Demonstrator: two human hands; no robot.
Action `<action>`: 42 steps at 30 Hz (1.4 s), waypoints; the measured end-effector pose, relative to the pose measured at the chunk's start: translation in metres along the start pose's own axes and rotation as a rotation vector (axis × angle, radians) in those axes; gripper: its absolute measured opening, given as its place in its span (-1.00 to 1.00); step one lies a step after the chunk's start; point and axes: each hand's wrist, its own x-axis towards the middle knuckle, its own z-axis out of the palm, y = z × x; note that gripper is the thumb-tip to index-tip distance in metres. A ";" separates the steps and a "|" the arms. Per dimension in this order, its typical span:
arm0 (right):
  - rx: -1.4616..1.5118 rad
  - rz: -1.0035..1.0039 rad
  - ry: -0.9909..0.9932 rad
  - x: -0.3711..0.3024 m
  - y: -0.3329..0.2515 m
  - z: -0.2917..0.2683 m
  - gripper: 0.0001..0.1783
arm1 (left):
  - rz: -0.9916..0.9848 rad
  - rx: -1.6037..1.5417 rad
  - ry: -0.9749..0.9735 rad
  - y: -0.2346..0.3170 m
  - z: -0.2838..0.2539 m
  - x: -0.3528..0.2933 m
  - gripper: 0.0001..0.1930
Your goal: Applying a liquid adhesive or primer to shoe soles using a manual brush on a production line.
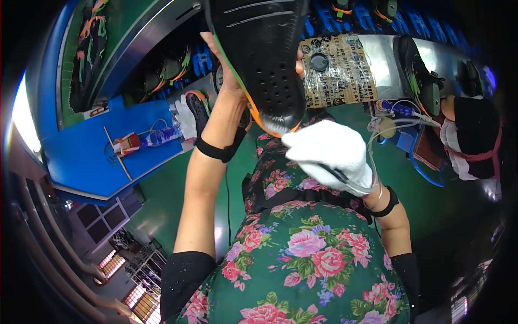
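From where I stand, the shoe (270,59) is up in front of the wearer, high in view, its top end running out of sight. Its black face carries small holes toward the lower end and pale lines across the upper part; green and orange show along its left edge. The left hand (229,73), bare, holds it from behind, with fingers showing on both sides. The right hand (330,156) wears a white glove, its fingers bunched together right at the shoe's lower tip; I cannot tell whether they grip it. A dark band (215,151) circles the left forearm, and a thin clear tube (376,143) runs near the right wrist. The apron (318,259) is green with pink flowers.

To the left, a blue bench (81,162) carries a stick (117,152), a red packet (128,144) and a purplish bottle (161,136) lying on its side. A spare glove (186,120) lies by the bottle. Across to the right, a co-worker (467,132) in dark clothing is beside an upright black clog (418,75). Below all this spreads a green floor (167,216).
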 end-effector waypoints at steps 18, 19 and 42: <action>0.124 -0.082 -0.252 0.011 0.027 0.003 -0.72 | -0.397 0.032 0.310 0.007 -0.010 -0.021 0.25; 0.276 0.002 -0.278 0.011 0.024 0.002 -0.74 | -0.367 -0.065 0.424 0.005 -0.014 -0.025 0.28; -0.194 -0.050 0.098 0.023 -0.014 -0.014 -0.68 | 0.025 -0.247 0.600 -0.039 0.071 -0.119 -0.12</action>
